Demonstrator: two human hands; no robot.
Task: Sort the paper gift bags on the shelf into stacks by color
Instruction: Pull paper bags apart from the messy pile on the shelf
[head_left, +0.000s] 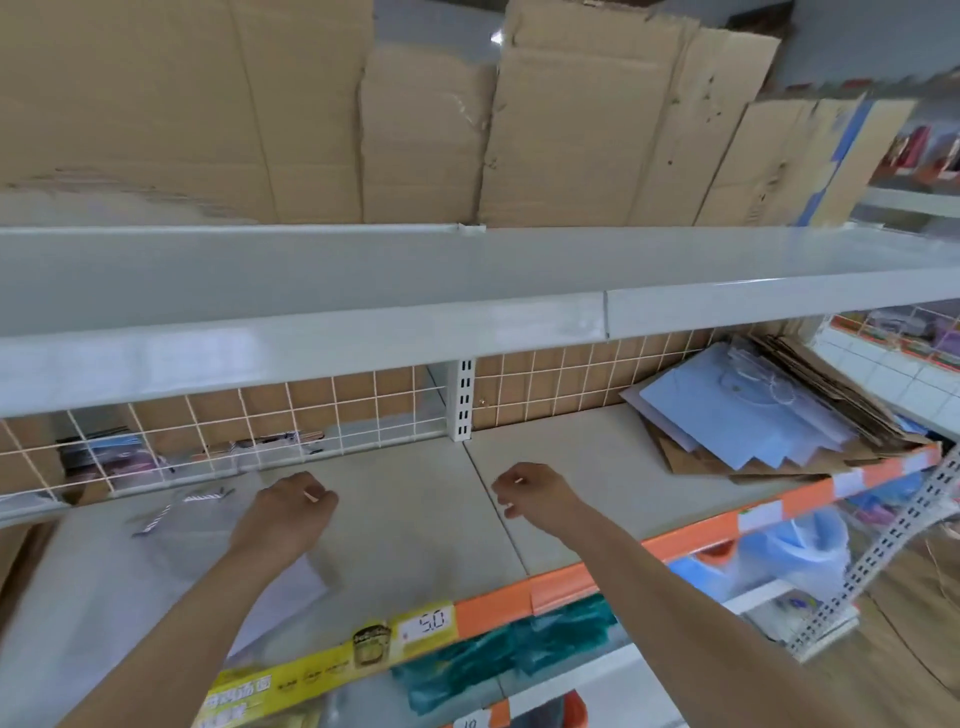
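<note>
A mixed pile of flat paper gift bags lies at the right end of the shelf (415, 509): light blue bags (737, 415) on top, brown kraft bags (826, 384) beneath and behind them. At the left lies a pale grey-white bag (171, 561) with striped cord handles. My left hand (291, 514) hovers over that bag's right edge, fingers curled, holding nothing I can make out. My right hand (535, 493) hangs over the bare middle of the shelf, fingers loosely curled and empty.
A white upper shelf (363, 291) overhangs the work shelf, with flattened cardboard (311, 119) standing on it. A wire grid (260, 415) backs the shelf. An orange price strip (675, 545) runs along the front edge. Goods fill the shelf below (519, 644).
</note>
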